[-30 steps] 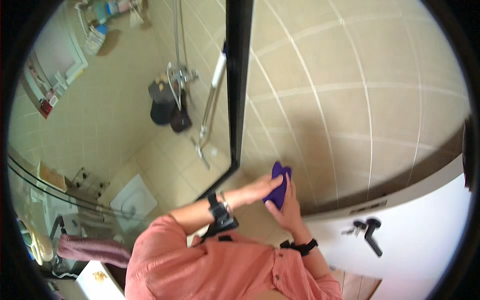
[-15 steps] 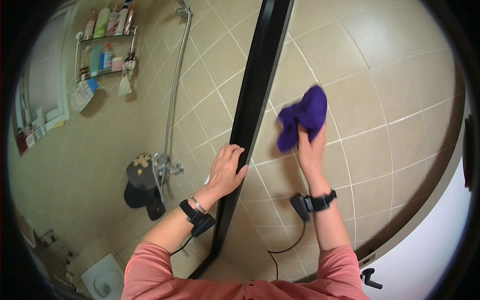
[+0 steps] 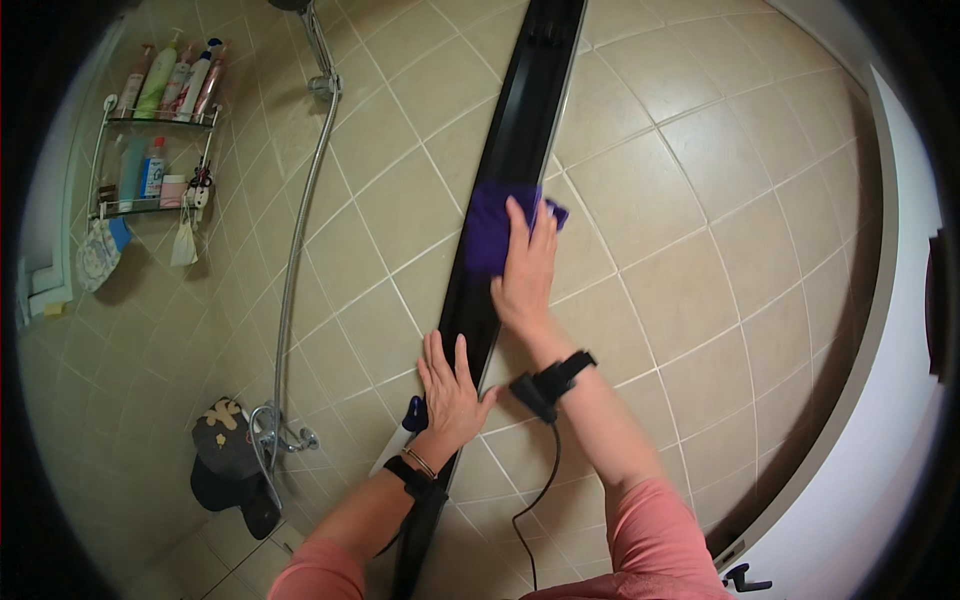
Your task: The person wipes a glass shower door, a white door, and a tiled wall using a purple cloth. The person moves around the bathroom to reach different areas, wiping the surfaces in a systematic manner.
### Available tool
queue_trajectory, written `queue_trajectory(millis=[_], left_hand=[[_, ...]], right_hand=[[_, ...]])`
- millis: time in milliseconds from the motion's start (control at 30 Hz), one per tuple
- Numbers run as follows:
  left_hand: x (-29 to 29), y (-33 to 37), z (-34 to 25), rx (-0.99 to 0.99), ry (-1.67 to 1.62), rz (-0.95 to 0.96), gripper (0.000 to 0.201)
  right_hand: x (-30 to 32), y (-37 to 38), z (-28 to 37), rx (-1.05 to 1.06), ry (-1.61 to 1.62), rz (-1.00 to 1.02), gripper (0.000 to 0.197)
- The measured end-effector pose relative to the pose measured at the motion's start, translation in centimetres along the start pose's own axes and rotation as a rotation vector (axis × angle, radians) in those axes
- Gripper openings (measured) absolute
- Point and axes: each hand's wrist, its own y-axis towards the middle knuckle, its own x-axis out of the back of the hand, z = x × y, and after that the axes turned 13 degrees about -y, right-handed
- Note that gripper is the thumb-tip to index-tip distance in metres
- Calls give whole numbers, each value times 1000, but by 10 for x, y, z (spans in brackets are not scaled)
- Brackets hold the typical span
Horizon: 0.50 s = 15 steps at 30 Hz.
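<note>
A long black frame or panel edge (image 3: 520, 120) runs slantwise from the top to the lower middle, before the tiled wall. Against it my right hand (image 3: 528, 270) presses a purple cloth (image 3: 488, 235), fingers stretched over the fabric; one corner of the cloth pokes out past the frame's right edge. Lower on the same frame lies my left hand (image 3: 455, 400), fingers spread and holding nothing. Just beside its wrist is a white object with a dark blue end (image 3: 413, 415), partly hidden, its kind unclear. Black straps with small boxes circle both wrists.
A wall shelf (image 3: 160, 120) with several bottles stands at the upper left. Below the shower hose (image 3: 300, 230), caps (image 3: 228, 455) hang by the tap (image 3: 300, 438). At right is a white door (image 3: 850, 480) with a black handle (image 3: 745, 578). A cable dangles from my right wrist.
My right hand has brought the purple cloth leftward from before the tiles onto the black frame. My left hand now lies flat with spread fingers instead of curling over the edge. The view has shifted.
</note>
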Motion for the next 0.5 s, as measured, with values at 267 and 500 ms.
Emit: queue_trajectory(millis=[267, 500], left_hand=[[-17, 2, 6, -21, 35, -170, 85], [-23, -1, 3, -12, 19, -172, 84]], right_hand=[[-22, 192, -80, 109, 28, -232, 78], [-15, 236, -91, 46, -102, -176, 72]])
